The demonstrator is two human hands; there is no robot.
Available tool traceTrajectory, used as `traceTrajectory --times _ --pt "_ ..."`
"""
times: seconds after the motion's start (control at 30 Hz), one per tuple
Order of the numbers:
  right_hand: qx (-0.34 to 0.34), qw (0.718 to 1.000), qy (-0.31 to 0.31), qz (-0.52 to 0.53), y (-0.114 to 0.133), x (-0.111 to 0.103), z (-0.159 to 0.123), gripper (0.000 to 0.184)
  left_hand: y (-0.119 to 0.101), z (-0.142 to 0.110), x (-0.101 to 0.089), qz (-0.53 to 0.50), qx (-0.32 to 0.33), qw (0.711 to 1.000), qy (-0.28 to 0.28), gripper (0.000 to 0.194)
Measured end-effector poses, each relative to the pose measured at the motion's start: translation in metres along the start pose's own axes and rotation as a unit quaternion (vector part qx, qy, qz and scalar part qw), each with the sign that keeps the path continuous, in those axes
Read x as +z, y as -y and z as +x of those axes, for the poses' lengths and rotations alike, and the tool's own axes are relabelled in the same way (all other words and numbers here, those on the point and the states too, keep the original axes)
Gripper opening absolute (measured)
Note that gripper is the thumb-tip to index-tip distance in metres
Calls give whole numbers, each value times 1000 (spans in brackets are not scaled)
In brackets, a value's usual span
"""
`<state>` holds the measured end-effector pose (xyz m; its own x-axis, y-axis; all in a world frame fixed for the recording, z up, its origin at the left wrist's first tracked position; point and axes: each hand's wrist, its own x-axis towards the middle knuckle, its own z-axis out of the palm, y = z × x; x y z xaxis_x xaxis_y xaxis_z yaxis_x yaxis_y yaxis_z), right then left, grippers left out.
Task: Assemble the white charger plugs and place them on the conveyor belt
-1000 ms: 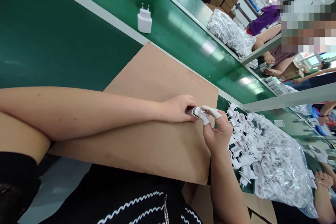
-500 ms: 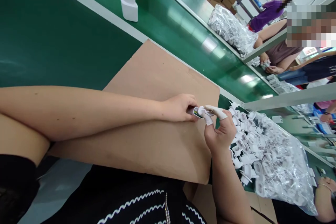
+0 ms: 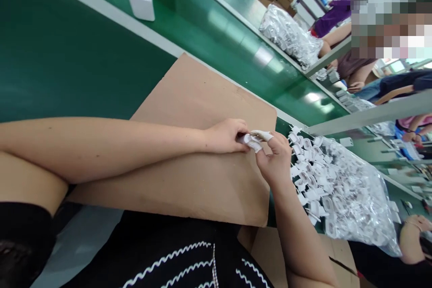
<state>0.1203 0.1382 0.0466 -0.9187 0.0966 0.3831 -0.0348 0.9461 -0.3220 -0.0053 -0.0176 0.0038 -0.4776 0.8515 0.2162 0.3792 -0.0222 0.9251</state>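
Observation:
Over the cardboard sheet, my left hand is closed around a white charger housing, mostly hidden in the fingers. My right hand wears white covers on thumb and forefinger. Those two fingers pinch a white plug cap against the housing's end, so no circuit board shows there. Whether the cap is fully seated I cannot tell. To the right of my right hand lies a heap of loose white plug caps, partly spilling from a clear plastic bag.
The brown cardboard sheet covers part of the green table. Beyond a pale rail runs a shiny green belt, carrying a white two-pin charger. Metal posts stand at right. Co-workers sit across, near another filled bag.
The plug cap has come onto the housing's end, covering the circuit board that showed there. My right hand has shifted slightly left. The charger on the belt has moved left.

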Motion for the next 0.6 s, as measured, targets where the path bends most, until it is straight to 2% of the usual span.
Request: traceTrajectory --times 0.1,0.17,0.23,0.3,0.37,0.43,0.47,0.53,0.6 --pt "42 999 -7 11 1 10 -9 38 -2 -2 3 13 0 1000 -6 28" --pt "47 998 -22 40 -1 9 -22 52 -2 -3 6 28 -8 1000 -8 32" --pt "38 998 -43 28 -3 -1 -46 71 -1 -5 9 42 -23 999 -11 36" --pt "60 995 -67 -42 -8 -15 -83 80 2 -7 11 40 -42 998 -21 46" --pt "150 972 -110 -143 -16 -28 -127 81 6 -9 13 37 -56 997 -27 53" --pt "269 927 -145 -216 -27 -35 -167 81 9 -10 15 53 -57 997 -25 53" --pt "328 906 -142 -226 -34 -36 -181 78 10 -11 16 66 -53 996 -22 52" --pt "412 878 -113 -215 -44 -36 -194 70 12 -11 17 95 -50 994 -7 51" --pt "432 880 -78 -183 -50 -36 -190 69 11 -5 14 127 -60 990 21 53"
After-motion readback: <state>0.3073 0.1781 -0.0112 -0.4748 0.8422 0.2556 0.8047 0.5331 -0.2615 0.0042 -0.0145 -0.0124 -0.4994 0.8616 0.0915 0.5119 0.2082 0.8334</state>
